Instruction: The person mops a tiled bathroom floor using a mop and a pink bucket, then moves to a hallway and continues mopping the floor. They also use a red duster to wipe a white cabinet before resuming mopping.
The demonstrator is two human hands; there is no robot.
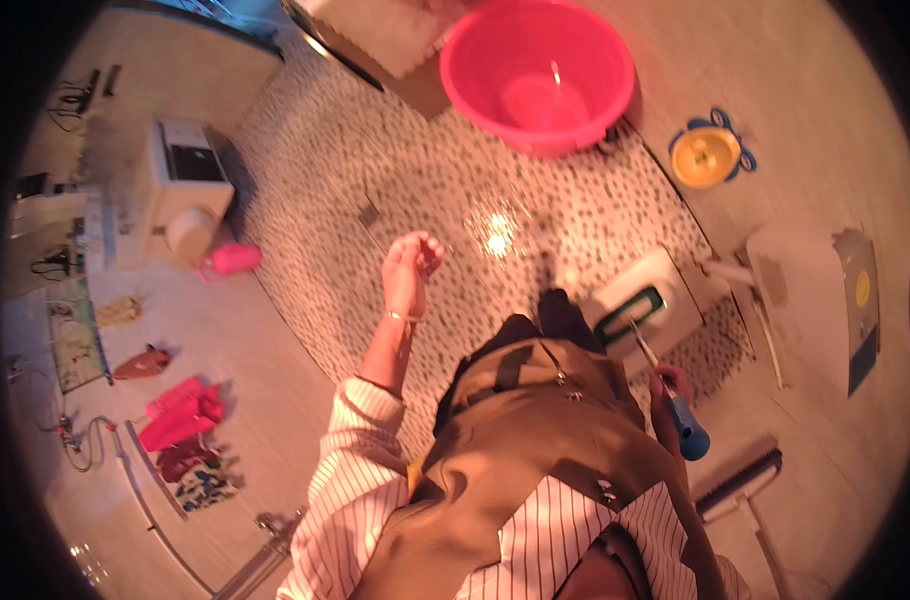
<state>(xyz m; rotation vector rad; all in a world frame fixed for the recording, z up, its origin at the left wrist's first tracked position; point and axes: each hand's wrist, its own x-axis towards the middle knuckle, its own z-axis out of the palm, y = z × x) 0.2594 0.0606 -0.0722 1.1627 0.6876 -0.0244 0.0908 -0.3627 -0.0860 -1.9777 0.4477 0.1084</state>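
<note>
My left hand hangs above the pebble-patterned floor with its fingers loosely curled and nothing in it. A thin bracelet circles that wrist. Low at my right side, my right hand grips a long-handled brush with a blue handle end and a pale shaft. The shaft points away from me toward a dark green oblong loop, which looks like the brush's head. That loop lies over a white fixture, seemingly a toilet; whether they touch I cannot tell.
A large pink basin stands ahead, beside a box-like piece. Along the right wall are a yellow-and-blue holder, a white tank-like unit and a long-handled floor brush. Leftward are a white appliance, hanging cloths and a shower hose.
</note>
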